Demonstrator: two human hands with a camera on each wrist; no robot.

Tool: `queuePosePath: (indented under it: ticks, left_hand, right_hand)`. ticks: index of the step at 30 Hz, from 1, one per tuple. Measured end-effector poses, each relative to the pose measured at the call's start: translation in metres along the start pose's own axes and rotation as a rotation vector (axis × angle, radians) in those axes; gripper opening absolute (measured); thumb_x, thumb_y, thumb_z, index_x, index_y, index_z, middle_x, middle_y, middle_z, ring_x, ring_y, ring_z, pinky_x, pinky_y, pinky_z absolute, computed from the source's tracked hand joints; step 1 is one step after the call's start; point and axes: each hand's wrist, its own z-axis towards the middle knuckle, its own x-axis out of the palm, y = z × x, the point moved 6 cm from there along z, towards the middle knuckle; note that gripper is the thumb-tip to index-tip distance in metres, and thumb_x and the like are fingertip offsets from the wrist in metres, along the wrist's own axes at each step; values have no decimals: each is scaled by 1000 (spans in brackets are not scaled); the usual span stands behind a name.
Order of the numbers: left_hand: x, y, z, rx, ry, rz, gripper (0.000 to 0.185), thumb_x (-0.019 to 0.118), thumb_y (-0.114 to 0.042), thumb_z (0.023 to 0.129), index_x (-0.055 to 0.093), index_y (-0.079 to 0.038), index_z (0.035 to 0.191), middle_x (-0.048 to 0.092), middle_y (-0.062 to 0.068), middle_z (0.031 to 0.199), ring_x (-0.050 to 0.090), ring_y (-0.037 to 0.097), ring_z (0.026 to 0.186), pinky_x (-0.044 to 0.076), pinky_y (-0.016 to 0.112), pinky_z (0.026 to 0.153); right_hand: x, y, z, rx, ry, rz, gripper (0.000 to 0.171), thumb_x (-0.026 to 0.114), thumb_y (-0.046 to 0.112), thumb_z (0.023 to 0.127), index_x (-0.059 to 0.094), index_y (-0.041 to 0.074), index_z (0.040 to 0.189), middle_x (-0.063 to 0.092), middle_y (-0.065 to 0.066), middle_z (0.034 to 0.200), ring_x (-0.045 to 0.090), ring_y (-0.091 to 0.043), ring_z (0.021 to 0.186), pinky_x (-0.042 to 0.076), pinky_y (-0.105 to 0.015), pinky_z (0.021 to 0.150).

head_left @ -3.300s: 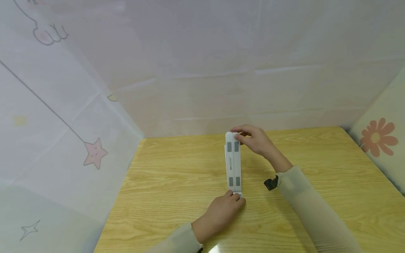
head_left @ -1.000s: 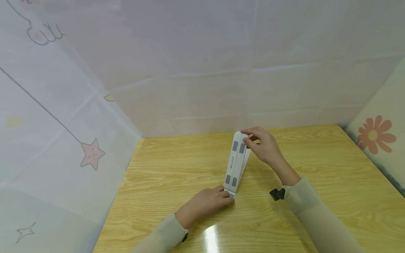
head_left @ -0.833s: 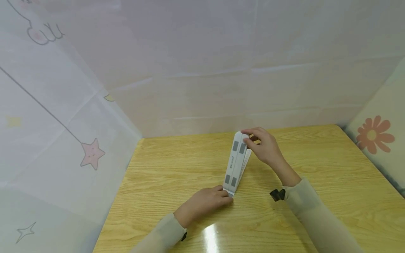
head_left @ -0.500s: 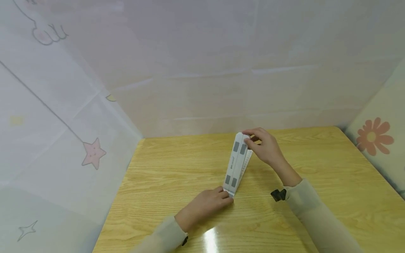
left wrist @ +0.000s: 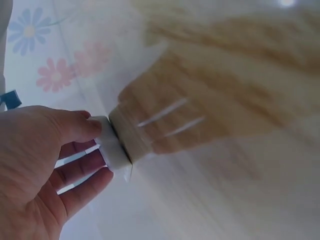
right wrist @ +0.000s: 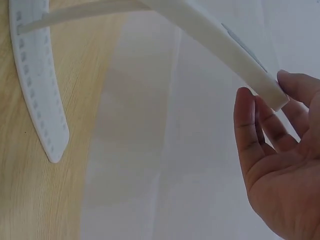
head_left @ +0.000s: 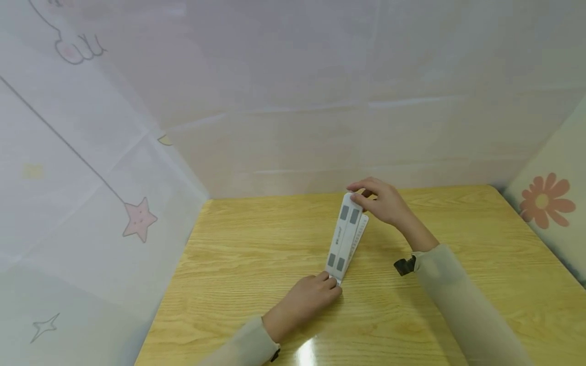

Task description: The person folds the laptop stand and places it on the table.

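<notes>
A white folding laptop stand [head_left: 339, 239] with grey pads leans up from the table in the head view, its far end raised. My left hand [head_left: 308, 300] pinches its near end; in the left wrist view, thumb and fingers of the left hand [left wrist: 40, 160] hold the stand's white end [left wrist: 114, 145]. At the raised end, my right hand [head_left: 382, 203] grips the tip between thumb and fingers. The right wrist view shows the raised arm [right wrist: 220, 45] at the right hand [right wrist: 280, 165], a strut [right wrist: 90, 9] and a notched lower bar [right wrist: 37, 85].
The wooden table [head_left: 238, 239] has a pale sheet [head_left: 293, 127] hanging behind it. Printed side sheets carry a pink star [head_left: 139, 219] at the left and an orange flower [head_left: 545, 201] at the right. Light reflects off the table near its front.
Since the oldest frame, the stand has swung from nearly straight ahead to a rightward slant, its notched bar now showing at right. My right hand has moved right with it, still gripping.
</notes>
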Motion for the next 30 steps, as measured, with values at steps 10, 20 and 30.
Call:
queuePosePath:
  ticks: [10,20,30]
  left_hand:
    - [-6,-2,8,-29,-27,31,13,77,-20,87,65,-25,90,64,-12,90,55,6,79,47,15,57]
    - [-5,-2,9,-16,-24,-5,11,75,-23,88,67,-28,92,66,-12,92,56,7,81,45,16,53]
    - [0,5,5,11,28,-29,10,73,-24,91,68,-30,96,66,-12,95,57,7,85,49,17,55]
  right_hand:
    - [-1,-3,4,31,24,-13,30,64,29,102,72,11,124,66,-7,121,63,-23,92,56,-36,69]
    - [-3,-5,-2,8,5,1,26,63,28,102,72,15,123,65,-6,125,63,-23,92,59,-35,67]
    - [-4,1,-10,0,-56,-41,24,65,26,101,73,17,122,65,-4,126,63,-20,88,58,-32,62]
